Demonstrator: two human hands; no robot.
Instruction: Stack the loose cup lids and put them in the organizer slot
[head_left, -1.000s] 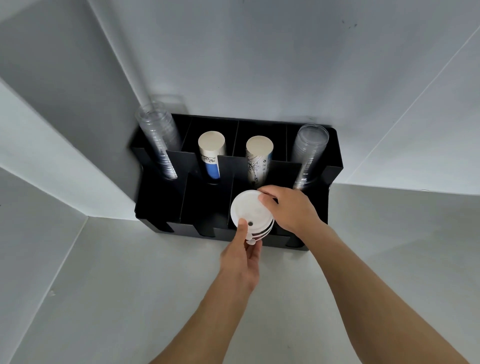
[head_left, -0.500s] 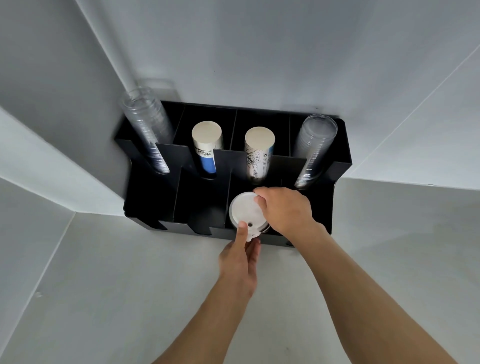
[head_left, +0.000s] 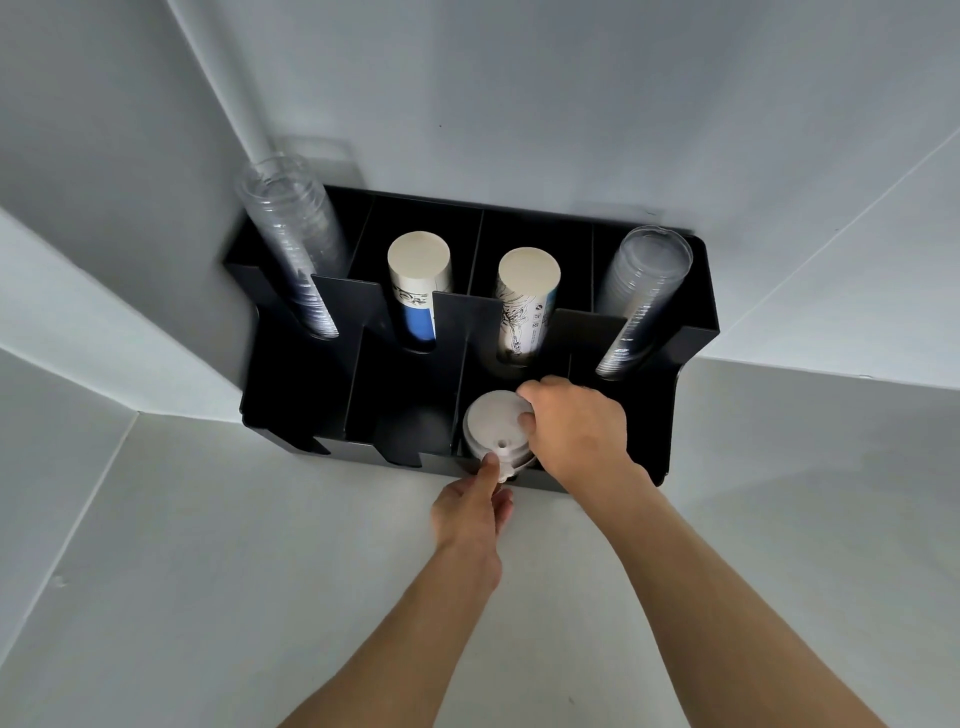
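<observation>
White walls meet in a corner behind a white countertop (head_left: 260, 571), and a black cup organizer (head_left: 691, 415) stands against them. Its back row holds four stacks: clear plastic cups (head_left: 291, 244) at the far left, a paper cup stack with a blue band (head_left: 418, 280), a second paper cup stack with black line drawings (head_left: 527, 301), and more clear plastic cups (head_left: 644, 291) at the far right. The front row has four open slots. A stack of white cup lids (head_left: 493, 423) sits in the third front slot from the left, its top lid facing up and showing a small sip hole. The right hand (head_left: 576, 431) curls over the far right edge of the stack, fingers closed on its rim. The left hand (head_left: 470, 512) reaches from below, thumb pressed on the near edge of the top lid, other fingers tucked beneath the organizer's front lip.
</observation>
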